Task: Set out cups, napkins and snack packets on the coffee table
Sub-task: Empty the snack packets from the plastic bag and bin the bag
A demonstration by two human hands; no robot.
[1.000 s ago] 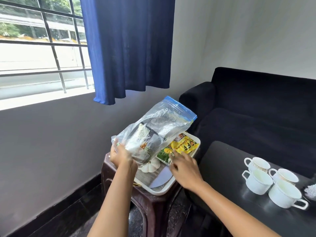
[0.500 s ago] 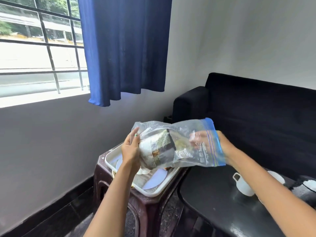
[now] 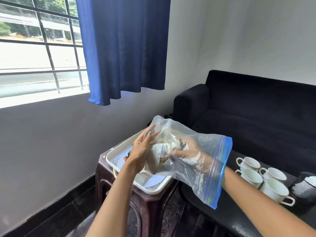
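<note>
- Since half a second before, the right hand [image 3: 185, 152] had gone deeper into the clear zip bag [image 3: 193, 161], past its blue-striped mouth up to the wrist.
- Nearest, the left hand [image 3: 140, 154] cupped the bag's closed end from outside, its grip curled round the plastic.
- Inside, the right hand's grip closed on a crumpled snack packet [image 3: 162, 151]; its print was too blurred to read.
- Below the bag, a white tray [image 3: 153, 189] sat on a dark brown stool [image 3: 148, 204].
- To the right, four white cups [image 3: 263, 178] stood clustered on the black coffee table [image 3: 230, 216].
- Farther back were a black sofa [image 3: 256, 108], a blue curtain [image 3: 123, 48] and a barred window [image 3: 39, 48].
</note>
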